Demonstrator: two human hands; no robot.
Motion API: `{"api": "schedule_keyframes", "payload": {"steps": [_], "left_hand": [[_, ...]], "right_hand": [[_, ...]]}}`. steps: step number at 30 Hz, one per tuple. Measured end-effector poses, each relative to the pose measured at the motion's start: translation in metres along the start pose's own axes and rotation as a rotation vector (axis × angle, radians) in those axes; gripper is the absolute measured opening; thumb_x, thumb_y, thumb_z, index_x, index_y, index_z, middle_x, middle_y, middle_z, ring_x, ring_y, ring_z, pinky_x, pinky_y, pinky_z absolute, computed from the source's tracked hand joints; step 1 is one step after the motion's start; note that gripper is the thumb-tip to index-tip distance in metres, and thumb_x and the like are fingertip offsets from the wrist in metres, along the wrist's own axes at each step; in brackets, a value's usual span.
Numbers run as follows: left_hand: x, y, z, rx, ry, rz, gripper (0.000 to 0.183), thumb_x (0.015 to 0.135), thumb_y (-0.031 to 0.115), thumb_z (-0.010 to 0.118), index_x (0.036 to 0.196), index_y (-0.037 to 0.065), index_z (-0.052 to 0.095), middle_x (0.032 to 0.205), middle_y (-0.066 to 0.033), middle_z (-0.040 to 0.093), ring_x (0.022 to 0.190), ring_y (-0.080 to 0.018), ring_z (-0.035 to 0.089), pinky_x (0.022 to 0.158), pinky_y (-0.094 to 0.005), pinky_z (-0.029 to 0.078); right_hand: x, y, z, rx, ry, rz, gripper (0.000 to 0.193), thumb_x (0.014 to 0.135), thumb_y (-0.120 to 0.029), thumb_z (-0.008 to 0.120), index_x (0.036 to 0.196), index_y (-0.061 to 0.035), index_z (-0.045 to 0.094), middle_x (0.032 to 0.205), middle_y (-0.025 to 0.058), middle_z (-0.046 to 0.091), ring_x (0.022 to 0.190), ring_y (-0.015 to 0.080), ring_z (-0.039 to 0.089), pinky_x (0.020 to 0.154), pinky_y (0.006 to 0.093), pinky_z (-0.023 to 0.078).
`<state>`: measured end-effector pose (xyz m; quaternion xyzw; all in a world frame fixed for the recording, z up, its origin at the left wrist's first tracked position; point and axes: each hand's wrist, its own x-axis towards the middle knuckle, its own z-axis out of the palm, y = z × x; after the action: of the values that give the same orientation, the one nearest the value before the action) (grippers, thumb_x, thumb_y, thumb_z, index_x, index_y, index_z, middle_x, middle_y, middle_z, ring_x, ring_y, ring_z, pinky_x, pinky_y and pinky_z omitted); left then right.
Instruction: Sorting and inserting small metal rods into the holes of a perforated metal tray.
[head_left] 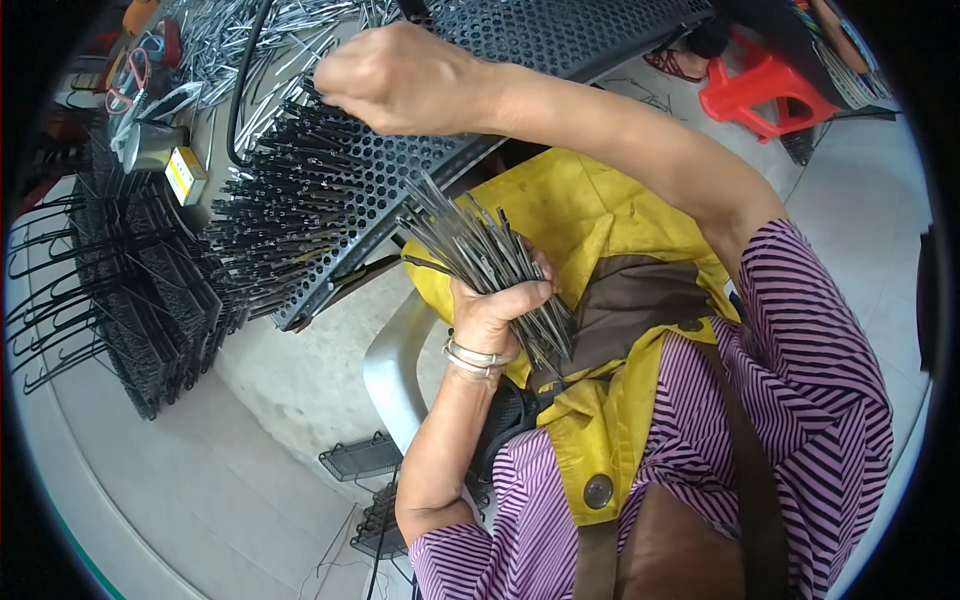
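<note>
Head view: my left hand (490, 305) clenches a fanned bundle of thin metal rods (480, 255) over the yellow apron (590, 215), my right hand (400, 80) pinches at the perforated black panel (420, 160); I'd judge rods best fed singly, square to each hole.

A perforated metal panel (400, 170) leans across the person's lap, with metal pins (280, 220) standing in its left part. The right hand (400, 80) is at the pins' upper edge. Nearer the body, the left hand (490, 310) grips a bundle of pins (480, 255). Stacked filled panels (130, 290) lie on the floor to the left.
</note>
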<state>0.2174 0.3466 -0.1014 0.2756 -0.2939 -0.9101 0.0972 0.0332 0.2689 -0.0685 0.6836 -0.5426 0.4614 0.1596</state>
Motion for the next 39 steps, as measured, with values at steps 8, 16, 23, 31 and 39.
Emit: {"api": "schedule_keyframes", "payload": {"steps": [8, 16, 23, 31, 39], "left_hand": [[-0.001, 0.002, 0.005, 0.073, 0.032, -0.001, 0.042, 0.050, -0.007, 0.059, 0.089, 0.003, 0.048, 0.069, -0.0099, 0.052, 0.064, -0.0235, 0.052, 0.060, -0.0370, 0.045], [-0.001, -0.002, -0.002, 0.042, -0.006, 0.012, 0.039, 0.052, -0.008, 0.063, 0.088, -0.001, 0.052, 0.073, -0.0102, 0.057, 0.066, -0.0206, 0.056, 0.061, -0.0314, 0.048], [-0.001, -0.002, -0.003, 0.019, 0.006, 0.008, 0.039, 0.052, -0.009, 0.063, 0.089, -0.001, 0.051, 0.074, -0.0105, 0.057, 0.066, -0.0209, 0.057, 0.061, -0.0321, 0.049], [0.000, -0.003, -0.003, -0.011, 0.008, 0.003, 0.039, 0.052, -0.011, 0.062, 0.087, -0.001, 0.052, 0.073, -0.0105, 0.058, 0.066, -0.0213, 0.057, 0.061, -0.0321, 0.049], [0.001, -0.003, -0.003, 0.008, -0.011, -0.001, 0.038, 0.052, -0.011, 0.063, 0.086, 0.000, 0.052, 0.072, -0.0093, 0.057, 0.066, -0.0197, 0.057, 0.061, -0.0312, 0.048]], "right_hand": [[-0.003, -0.025, -0.027, 0.025, -0.363, 0.274, 0.014, 0.073, -0.010, 0.060, 0.068, 0.0021, 0.055, 0.053, 0.0162, 0.053, 0.053, 0.0267, 0.058, 0.048, 0.0353, 0.045], [-0.032, -0.042, -0.052, 0.708, -0.577, 0.829, 0.005, 0.073, -0.001, 0.058, 0.073, 0.0048, 0.057, 0.059, 0.0074, 0.058, 0.054, 0.0102, 0.056, 0.048, 0.0227, 0.044], [-0.003, -0.026, -0.062, 0.416, -0.076, 0.657, 0.005, 0.072, -0.001, 0.056, 0.069, 0.0021, 0.054, 0.058, 0.0121, 0.056, 0.052, 0.0173, 0.057, 0.047, 0.0285, 0.044], [0.002, -0.004, -0.013, -0.022, 0.267, 0.025, 0.006, 0.069, -0.003, 0.057, 0.067, -0.0037, 0.051, 0.058, 0.0108, 0.053, 0.056, 0.0265, 0.057, 0.051, 0.0336, 0.047], [0.017, -0.005, -0.009, -0.021, 0.123, -0.167, 0.010, 0.063, 0.002, 0.052, 0.063, -0.0041, 0.045, 0.057, 0.0100, 0.052, 0.058, 0.0264, 0.058, 0.052, 0.0343, 0.048]]}}
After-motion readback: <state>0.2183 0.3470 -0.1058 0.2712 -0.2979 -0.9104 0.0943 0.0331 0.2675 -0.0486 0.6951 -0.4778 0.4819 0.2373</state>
